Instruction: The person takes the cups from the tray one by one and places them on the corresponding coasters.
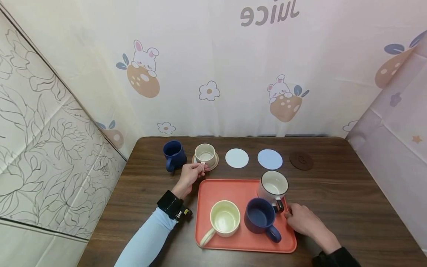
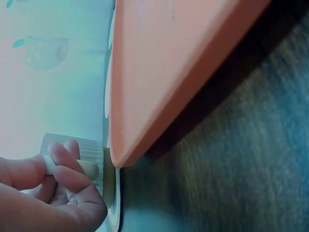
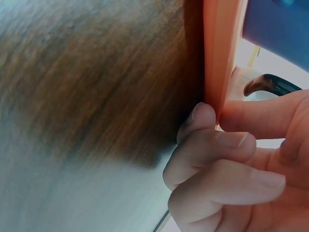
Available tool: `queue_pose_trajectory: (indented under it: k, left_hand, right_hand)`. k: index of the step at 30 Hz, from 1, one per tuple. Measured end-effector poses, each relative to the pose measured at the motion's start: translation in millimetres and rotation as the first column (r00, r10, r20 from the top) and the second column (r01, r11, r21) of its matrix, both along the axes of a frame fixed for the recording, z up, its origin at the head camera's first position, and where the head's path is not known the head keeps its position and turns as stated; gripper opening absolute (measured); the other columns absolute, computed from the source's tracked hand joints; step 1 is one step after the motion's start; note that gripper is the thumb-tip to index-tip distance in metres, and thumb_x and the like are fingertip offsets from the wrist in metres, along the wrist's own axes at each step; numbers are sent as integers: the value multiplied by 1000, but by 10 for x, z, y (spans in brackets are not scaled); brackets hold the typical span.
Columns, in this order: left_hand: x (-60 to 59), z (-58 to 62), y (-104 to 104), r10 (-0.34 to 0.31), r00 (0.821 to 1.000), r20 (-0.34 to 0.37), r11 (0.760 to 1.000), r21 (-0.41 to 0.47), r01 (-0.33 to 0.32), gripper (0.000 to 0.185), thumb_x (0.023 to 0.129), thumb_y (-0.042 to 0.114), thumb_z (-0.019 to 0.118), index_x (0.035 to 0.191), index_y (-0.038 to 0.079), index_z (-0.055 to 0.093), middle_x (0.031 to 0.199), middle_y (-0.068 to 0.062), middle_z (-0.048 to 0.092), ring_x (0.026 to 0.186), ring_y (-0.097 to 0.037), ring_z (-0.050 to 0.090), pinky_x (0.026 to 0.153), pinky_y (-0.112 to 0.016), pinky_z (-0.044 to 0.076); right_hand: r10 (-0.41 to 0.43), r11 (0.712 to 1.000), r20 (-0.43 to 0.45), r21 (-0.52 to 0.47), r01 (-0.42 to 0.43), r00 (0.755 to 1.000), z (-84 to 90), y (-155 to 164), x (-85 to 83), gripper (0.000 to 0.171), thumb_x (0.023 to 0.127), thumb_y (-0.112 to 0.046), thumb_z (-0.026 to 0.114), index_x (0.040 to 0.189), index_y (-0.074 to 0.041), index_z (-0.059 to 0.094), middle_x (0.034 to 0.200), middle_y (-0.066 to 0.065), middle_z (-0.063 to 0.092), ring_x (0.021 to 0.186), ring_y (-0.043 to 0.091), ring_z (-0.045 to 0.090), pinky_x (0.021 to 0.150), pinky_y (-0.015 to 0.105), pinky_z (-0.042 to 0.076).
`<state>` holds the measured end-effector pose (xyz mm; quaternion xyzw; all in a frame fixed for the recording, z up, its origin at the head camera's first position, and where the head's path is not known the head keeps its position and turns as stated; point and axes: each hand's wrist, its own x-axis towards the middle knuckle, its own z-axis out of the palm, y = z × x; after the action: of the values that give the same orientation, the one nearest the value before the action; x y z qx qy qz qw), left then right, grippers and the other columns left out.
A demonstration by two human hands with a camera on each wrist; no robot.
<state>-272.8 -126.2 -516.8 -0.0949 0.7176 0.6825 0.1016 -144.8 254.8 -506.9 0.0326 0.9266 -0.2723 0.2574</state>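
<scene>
Cream ribbed ceramic cup over round tan coaster: left hand pinches handle, right hand grips coral rectangular tray. Best held level, centred.

Smooth tray, wood-grained table

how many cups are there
5: a blue cup back left on the table, a cream cup beside it on a coaster, and a pale green cup, navy cup and white cup on the tray.
</scene>
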Motion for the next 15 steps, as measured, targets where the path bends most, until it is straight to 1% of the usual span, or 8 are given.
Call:
queue_pose_trajectory:
  k: [7, 12, 15]
  left_hand:
    - [-41, -30, -6, 10, 1000, 11, 1000, 8, -10, 26, 108, 14, 61, 112, -6, 77, 105, -16, 77, 76, -15, 63, 80, -33, 49]
    - [-44, 0, -1, 21, 999, 32, 1000, 10, -21, 26, 108, 17, 62, 111, -3, 78, 102, -13, 77, 77, -14, 62, 83, -34, 50]
    - [-41, 8, -2, 26, 999, 43, 1000, 7, -27, 25, 108, 16, 62, 109, -2, 79, 100, -11, 77, 76, -14, 62, 82, -34, 50]
  right_hand:
    - [5, 1000, -15, 7, -5, 1000, 1, -2, -9, 27, 103, -12, 58, 121, 7, 63, 82, 6, 55, 73, 21, 56, 63, 36, 42]
    - [16, 1000, -31, 5, -16, 999, -6, 10, -9, 25, 103, -11, 58, 119, 7, 64, 81, 5, 56, 72, 21, 56, 63, 36, 42]
    - [35, 999, -49, 11, -34, 998, -23, 24, 0, 24, 103, -11, 58, 118, 6, 65, 83, 5, 57, 73, 21, 55, 64, 36, 42]
